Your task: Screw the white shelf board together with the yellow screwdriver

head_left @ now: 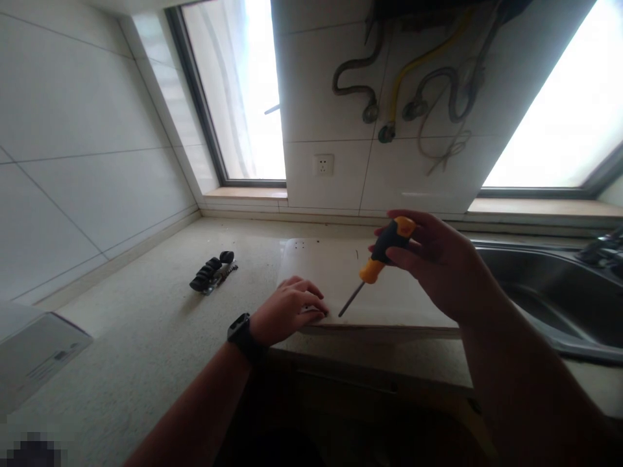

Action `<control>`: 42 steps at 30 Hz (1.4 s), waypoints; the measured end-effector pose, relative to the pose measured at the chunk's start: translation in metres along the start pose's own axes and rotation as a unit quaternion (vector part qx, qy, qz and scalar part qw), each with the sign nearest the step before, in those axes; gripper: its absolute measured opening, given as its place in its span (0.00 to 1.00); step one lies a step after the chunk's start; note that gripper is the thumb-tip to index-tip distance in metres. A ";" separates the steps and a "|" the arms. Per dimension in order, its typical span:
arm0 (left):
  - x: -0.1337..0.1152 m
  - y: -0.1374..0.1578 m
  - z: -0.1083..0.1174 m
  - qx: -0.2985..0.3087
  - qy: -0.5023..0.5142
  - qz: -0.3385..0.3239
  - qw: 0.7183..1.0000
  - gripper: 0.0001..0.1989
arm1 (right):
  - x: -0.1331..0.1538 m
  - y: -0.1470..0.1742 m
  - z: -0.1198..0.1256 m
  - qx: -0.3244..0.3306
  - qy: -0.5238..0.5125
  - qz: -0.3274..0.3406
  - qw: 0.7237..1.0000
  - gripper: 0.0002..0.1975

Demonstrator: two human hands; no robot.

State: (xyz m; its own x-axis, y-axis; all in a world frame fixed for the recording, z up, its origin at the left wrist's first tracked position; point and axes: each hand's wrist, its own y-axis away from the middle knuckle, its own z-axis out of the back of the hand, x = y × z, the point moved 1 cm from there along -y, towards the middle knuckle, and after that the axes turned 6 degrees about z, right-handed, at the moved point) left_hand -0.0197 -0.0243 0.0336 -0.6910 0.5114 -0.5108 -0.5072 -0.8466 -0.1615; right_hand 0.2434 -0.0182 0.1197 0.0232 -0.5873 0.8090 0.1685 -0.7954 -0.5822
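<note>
A screwdriver (389, 241) with a yellow and black handle is gripped by my right hand (440, 263). Its metal shaft slants down to the left, and the tip is close above a white panel (413, 301) lying on the countertop. Beside that tip, my left hand (291, 308) rests on the panel near its front edge. The fingers there are curled with thumb and forefinger close together; what they pinch, if anything, is too small to make out. Small dark holes or marks dot the panel's far left corner.
Left of the panel, several black-knobbed metal parts (210, 272) lie on the speckled countertop (160, 324). A white box (43, 353) stands at the far left. A steel sink (559, 292) is on the right. Hoses (409, 68) and a socket (324, 165) are on the tiled wall.
</note>
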 end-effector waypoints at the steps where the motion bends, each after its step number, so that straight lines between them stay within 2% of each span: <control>1: -0.001 -0.001 -0.001 -0.004 -0.003 -0.001 1.000 0.08 | -0.006 0.004 0.003 -0.011 -0.013 -0.011 1.000 0.25; 8: -0.009 0.000 -0.006 -0.011 -0.052 0.001 0.999 0.09 | -0.038 0.032 0.018 -0.063 -0.079 -0.080 0.992 0.23; 15: -0.010 0.000 -0.012 -0.040 -0.086 0.030 0.995 0.12 | -0.068 0.045 0.024 -0.131 -0.129 -0.135 0.974 0.23; 19: -0.007 0.002 -0.008 -0.012 -0.060 0.001 0.998 0.15 | -0.089 0.052 0.030 -0.167 -0.155 -0.175 0.958 0.22; 22: -0.006 0.002 -0.004 0.007 -0.046 -0.016 0.999 0.12 | -0.099 0.056 0.033 -0.163 -0.156 -0.182 0.957 0.20; 28: -0.004 -0.004 -0.011 -0.024 -0.066 -0.003 0.998 0.09 | -0.099 0.057 0.031 -0.140 -0.155 -0.196 0.958 0.22; 33: -0.005 -0.003 -0.017 -0.053 -0.077 0.036 0.995 0.15 | -0.097 0.059 0.030 -0.122 -0.145 -0.198 0.962 0.23; 36: -0.003 -0.002 -0.012 -0.026 -0.059 0.010 0.998 0.16 | -0.098 0.060 0.031 -0.118 -0.152 -0.199 0.961 0.24; 39: -0.002 -0.001 -0.007 0.008 -0.054 -0.020 0.998 0.12 | -0.097 0.060 0.031 -0.108 -0.156 -0.202 0.961 0.23; 42: -0.001 -0.002 -0.006 -0.002 -0.054 -0.018 0.998 0.10 | -0.097 0.060 0.031 -0.098 -0.152 -0.201 0.963 0.23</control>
State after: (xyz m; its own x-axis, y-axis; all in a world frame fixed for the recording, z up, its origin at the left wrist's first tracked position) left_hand -0.0148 -0.0239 0.0296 -0.7235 0.5547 -0.4108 -0.5310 -0.8275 -0.1822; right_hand 0.2820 -0.0043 0.0089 0.2883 -0.1792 0.9406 0.0354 -0.9797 -0.1975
